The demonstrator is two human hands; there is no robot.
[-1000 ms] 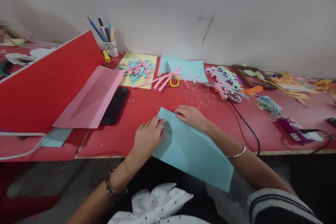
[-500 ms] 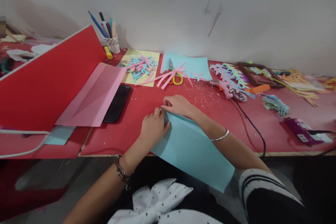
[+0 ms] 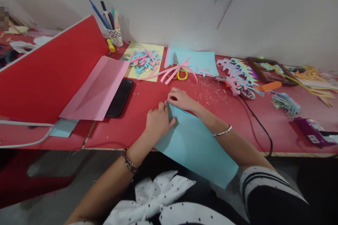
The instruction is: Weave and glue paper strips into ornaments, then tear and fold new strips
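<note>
A light blue sheet of paper (image 3: 198,144) lies slantwise over the table's front edge, its near end hanging toward my lap. My left hand (image 3: 160,121) presses on its left corner, with the thumb lying on the paper and the fingers bent at the edge. At the far corner, my right hand (image 3: 182,99) pinches the paper's upper edge between thumb and curled fingers. That edge looks folded over in a narrow line. Beyond the hands are scissors (image 3: 182,74) with yellow and orange handles, partly under pink paper strips (image 3: 170,73).
Pink paper (image 3: 97,88) and a black phone (image 3: 120,98) lie left, by a raised red board (image 3: 55,70). Cut paper bits (image 3: 145,59) are heaped on a yellow sheet. A pen cup (image 3: 115,37) stands behind. A glue gun (image 3: 232,85) with a cord and a purple power box (image 3: 314,132) are right.
The camera view has shifted slightly. Both hands stay at the same corner of the blue paper, the fingers moving only a little along its edge.
</note>
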